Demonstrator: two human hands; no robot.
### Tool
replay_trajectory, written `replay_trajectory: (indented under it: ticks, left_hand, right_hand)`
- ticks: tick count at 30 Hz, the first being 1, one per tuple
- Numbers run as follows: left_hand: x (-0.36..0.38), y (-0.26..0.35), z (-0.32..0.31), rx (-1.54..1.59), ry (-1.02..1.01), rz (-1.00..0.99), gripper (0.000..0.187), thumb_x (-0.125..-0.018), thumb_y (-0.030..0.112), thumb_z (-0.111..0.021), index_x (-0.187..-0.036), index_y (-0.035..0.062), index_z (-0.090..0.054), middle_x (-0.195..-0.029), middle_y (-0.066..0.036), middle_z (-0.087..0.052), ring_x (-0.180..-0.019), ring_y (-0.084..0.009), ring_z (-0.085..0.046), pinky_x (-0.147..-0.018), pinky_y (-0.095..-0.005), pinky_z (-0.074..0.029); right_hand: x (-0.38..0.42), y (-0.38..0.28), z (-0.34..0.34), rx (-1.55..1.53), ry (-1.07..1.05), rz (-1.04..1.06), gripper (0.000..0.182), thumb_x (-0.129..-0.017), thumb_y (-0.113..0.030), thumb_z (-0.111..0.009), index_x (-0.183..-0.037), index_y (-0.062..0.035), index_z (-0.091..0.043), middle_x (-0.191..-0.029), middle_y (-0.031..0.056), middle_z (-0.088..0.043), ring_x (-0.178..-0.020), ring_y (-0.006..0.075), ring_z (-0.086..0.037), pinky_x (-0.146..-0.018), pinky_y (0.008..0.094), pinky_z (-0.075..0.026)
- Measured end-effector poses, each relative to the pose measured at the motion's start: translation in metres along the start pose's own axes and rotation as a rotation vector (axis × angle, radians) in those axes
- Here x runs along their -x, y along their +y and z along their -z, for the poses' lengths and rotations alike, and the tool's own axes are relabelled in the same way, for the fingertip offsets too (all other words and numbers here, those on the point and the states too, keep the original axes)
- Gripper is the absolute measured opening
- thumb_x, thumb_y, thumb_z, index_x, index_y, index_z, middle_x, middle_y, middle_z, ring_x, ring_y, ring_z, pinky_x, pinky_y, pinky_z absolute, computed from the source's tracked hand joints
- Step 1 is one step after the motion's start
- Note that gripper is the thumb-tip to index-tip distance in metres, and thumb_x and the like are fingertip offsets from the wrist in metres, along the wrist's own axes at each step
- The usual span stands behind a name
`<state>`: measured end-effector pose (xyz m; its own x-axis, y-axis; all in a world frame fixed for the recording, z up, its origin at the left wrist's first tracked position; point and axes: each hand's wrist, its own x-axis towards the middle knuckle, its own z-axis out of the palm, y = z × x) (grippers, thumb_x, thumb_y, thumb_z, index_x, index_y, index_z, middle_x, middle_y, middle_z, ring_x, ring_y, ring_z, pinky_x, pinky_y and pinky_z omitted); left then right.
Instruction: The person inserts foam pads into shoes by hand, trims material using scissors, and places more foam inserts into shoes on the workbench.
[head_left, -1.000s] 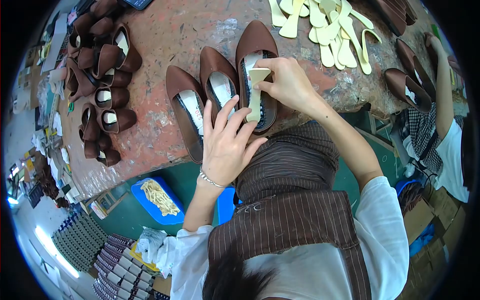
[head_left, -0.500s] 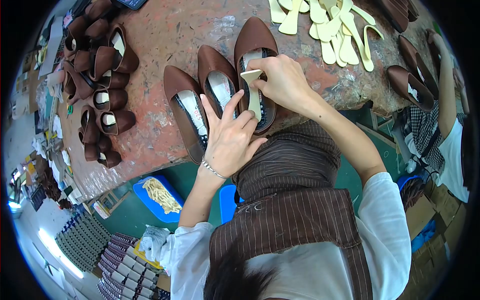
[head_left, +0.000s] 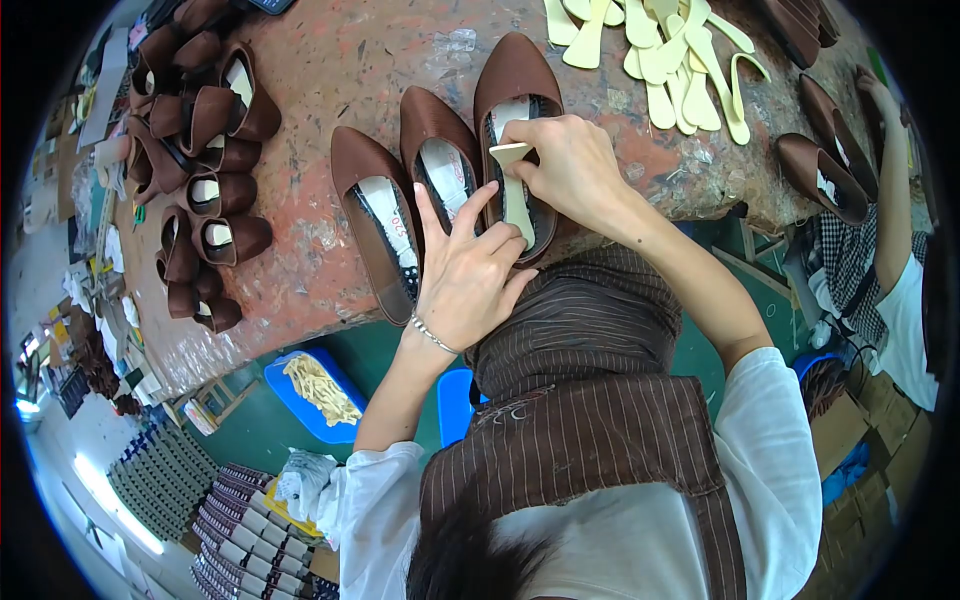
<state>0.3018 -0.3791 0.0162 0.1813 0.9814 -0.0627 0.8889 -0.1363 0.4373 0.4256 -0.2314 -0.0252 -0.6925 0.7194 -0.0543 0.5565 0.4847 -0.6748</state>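
Three brown pointed shoes stand side by side at the table's near edge: a left shoe [head_left: 355, 160], a middle shoe [head_left: 432, 118] and a right shoe [head_left: 515, 70]. A cream insole [head_left: 517, 215] lies partly inside the right shoe, its front end bent up. My right hand [head_left: 575, 165] pinches that raised end between thumb and fingers. My left hand [head_left: 468, 280] is spread over the shoes' heels, with fingertips against the insole's heel end and another finger at the right shoe's side. White lining pieces with printing show inside the shoes.
A pile of cream insoles [head_left: 680, 60] lies at the table's far side. Several brown shoes [head_left: 225, 185] are grouped on the left, and more shoes [head_left: 820, 170] on the right. Another person's arm [head_left: 895, 190] is at the right edge. A blue bin [head_left: 290, 405] stands below the table.
Both hands hold nearly the same pose around the insole. The view has shifted slightly; no clear movement of the insole shows.
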Motion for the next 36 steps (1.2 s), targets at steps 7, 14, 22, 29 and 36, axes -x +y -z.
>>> replay_trajectory:
  ticks: [7, 14, 22, 29, 36]
  left_hand:
    - [-0.001, 0.003, -0.003, -0.064, 0.004, 0.025, 0.025, -0.074, 0.026, -0.082, -0.092, 0.0096, -0.075, -0.101, 0.004, -0.068, -0.134, -0.0299, -0.047, -0.115, -0.0755, -0.003]
    - [-0.004, 0.010, -0.002, -0.067, 0.039, 0.003, 0.027, -0.074, 0.024, -0.080, -0.090, 0.0041, -0.072, -0.098, -0.004, -0.062, -0.132, -0.0344, -0.047, -0.113, -0.0781, -0.010]
    - [-0.002, 0.018, -0.005, -0.110, -0.023, 0.030, 0.030, -0.076, 0.025, -0.079, -0.095, 0.0043, -0.069, -0.105, -0.007, -0.062, -0.132, -0.0323, -0.046, -0.112, -0.0779, -0.011]
    - [-0.010, 0.012, -0.005, -0.102, -0.116, -0.054, 0.037, -0.075, 0.024, -0.080, -0.100, 0.0035, -0.063, -0.115, -0.013, -0.061, -0.128, -0.0282, -0.053, -0.114, -0.0751, -0.015]
    - [-0.013, 0.009, -0.001, -0.109, -0.158, -0.056, 0.042, -0.077, 0.033, -0.081, -0.101, 0.0038, -0.064, -0.112, -0.015, -0.061, -0.128, -0.0270, -0.054, -0.117, -0.0718, -0.011]
  right_hand:
    - [0.001, -0.002, 0.000, 0.035, -0.023, -0.027, 0.018, -0.075, -0.012, -0.076, -0.092, -0.0075, -0.074, -0.083, 0.0162, -0.072, -0.079, 0.0362, -0.070, -0.070, 0.0460, -0.055]
    - [0.004, -0.003, -0.006, 0.115, 0.118, 0.052, 0.044, -0.073, -0.009, -0.076, -0.113, -0.0109, -0.059, -0.101, 0.0107, -0.066, -0.082, 0.0350, -0.069, -0.067, 0.0459, -0.055]
    - [0.010, 0.002, -0.009, 0.439, 0.173, 0.229, 0.011, -0.075, -0.014, -0.072, -0.083, -0.0064, -0.068, -0.100, 0.0116, -0.058, -0.076, 0.0241, -0.069, -0.059, 0.0362, -0.056]
    - [-0.008, 0.022, 0.038, 0.019, 0.465, 0.069, 0.008, -0.086, -0.011, -0.069, -0.093, -0.0081, -0.072, -0.088, 0.0102, -0.067, -0.077, 0.0340, -0.067, -0.068, 0.0412, -0.054]
    - [-0.040, 0.062, 0.051, 0.341, 0.305, 0.048, 0.025, -0.081, -0.014, -0.075, -0.106, -0.0086, -0.073, -0.112, 0.0098, -0.064, -0.101, 0.0277, -0.067, -0.082, 0.0402, -0.054]
